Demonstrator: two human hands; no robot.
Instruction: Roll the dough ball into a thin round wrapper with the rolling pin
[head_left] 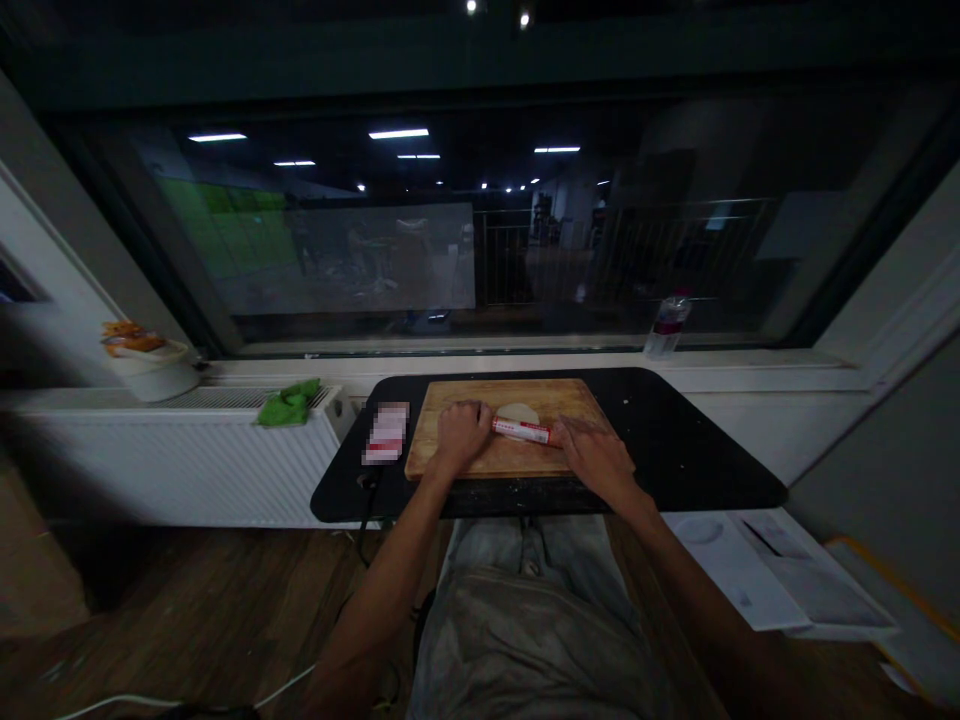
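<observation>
A wooden cutting board (570, 398) lies on a black table (675, 440). On the board sits a pale flat round of dough (519, 411). Across its near edge lies a red and white cylinder (521, 431), used like a rolling pin. My left hand (461, 432) rests palm down on the cylinder's left end. My right hand (596, 452) rests palm down on its right end, fingers stretched forward. Both hands press on the cylinder rather than wrap it.
A blurred red and white packet (386, 432) lies on the table left of the board. A plastic bottle (667, 326) stands on the windowsill. A green cloth (289, 402) and a white bowl (154, 370) sit on the radiator at left. Papers (780, 580) lie on the floor at right.
</observation>
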